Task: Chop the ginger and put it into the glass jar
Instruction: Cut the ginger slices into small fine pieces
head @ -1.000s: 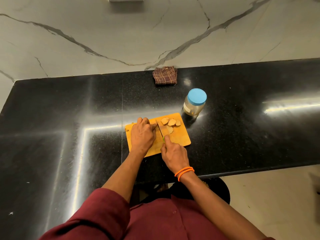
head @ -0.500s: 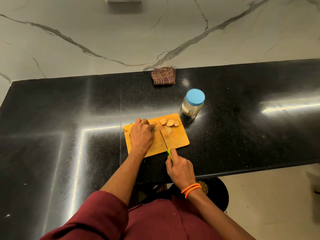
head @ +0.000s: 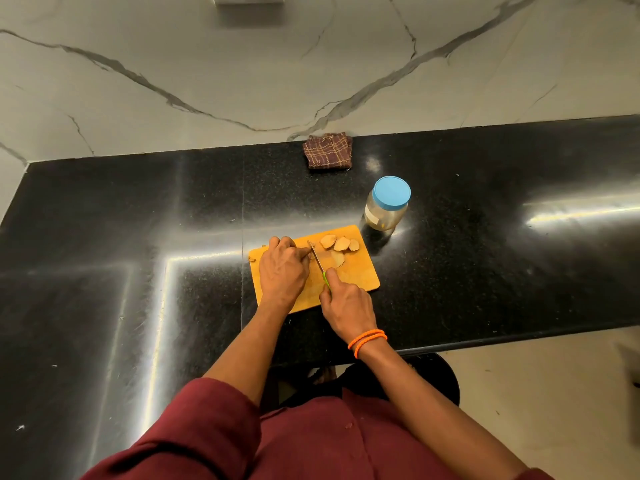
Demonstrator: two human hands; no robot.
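The job is in its cutting part. The left hand (head: pixel 283 271) is curled over the piece of ginger on the orange board (head: pixel 360 275) and holds it down, so most of that piece is hidden under the fingers and I cannot tell its shape or which way it lies. The right hand (head: pixel 347 306) is wrapped around the green handle of a small knife (head: pixel 317 258). The knife is long and thin. Its handle is at the right hand, near the body, and its tip points away from the body and a little toward the left hand, so the blade lies just beside the left fingertips. Four flat slices (head: pixel 337 245) lie on the board on the far side of the right hand, close together. The jar (head: pixel 386 206) stands upright on the black counter (head: pixel 485 254), beyond the right hand and just off the far corner of the board, and its blue lid is on. I think the next move is another cut down through the ginger, and the blade must stay clear of the left fingers. Later the lid has to come off before the slices can go in.
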